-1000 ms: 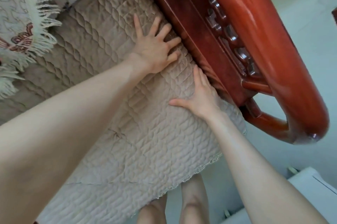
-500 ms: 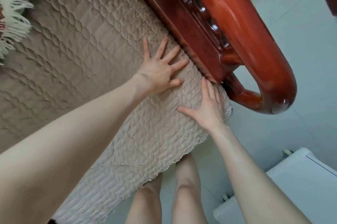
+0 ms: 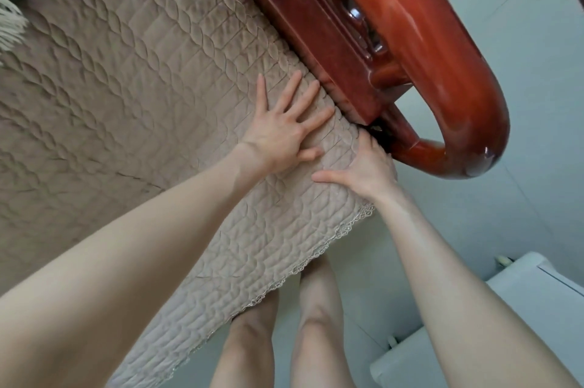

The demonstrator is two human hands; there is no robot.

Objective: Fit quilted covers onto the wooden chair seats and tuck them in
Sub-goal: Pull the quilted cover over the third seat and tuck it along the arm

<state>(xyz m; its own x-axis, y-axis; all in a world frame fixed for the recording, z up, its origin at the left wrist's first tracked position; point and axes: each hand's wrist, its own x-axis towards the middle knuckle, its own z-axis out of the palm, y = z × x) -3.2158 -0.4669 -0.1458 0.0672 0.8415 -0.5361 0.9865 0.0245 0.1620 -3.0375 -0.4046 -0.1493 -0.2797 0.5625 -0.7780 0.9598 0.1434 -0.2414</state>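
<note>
Pressing: I see both hands flat on one quilted cover (image 3: 151,78), near its corner by the wooden armrest (image 3: 420,49).
Left hand (image 3: 281,131): fingers spread wide, palm down, gripping nothing.
Right hand (image 3: 366,166): fingertips (image 3: 368,142) at the cover's edge against the armrest; grip, I cannot tell.
Count: one cover, two hands.

Left hand (image 3: 286,131) and right hand (image 3: 368,171): both are showing bare, no rings or wristbands; forearms behind the fingers (image 3: 295,89) are sleeveless; bare legs (image 3: 319,318) are appearing below.
</note>
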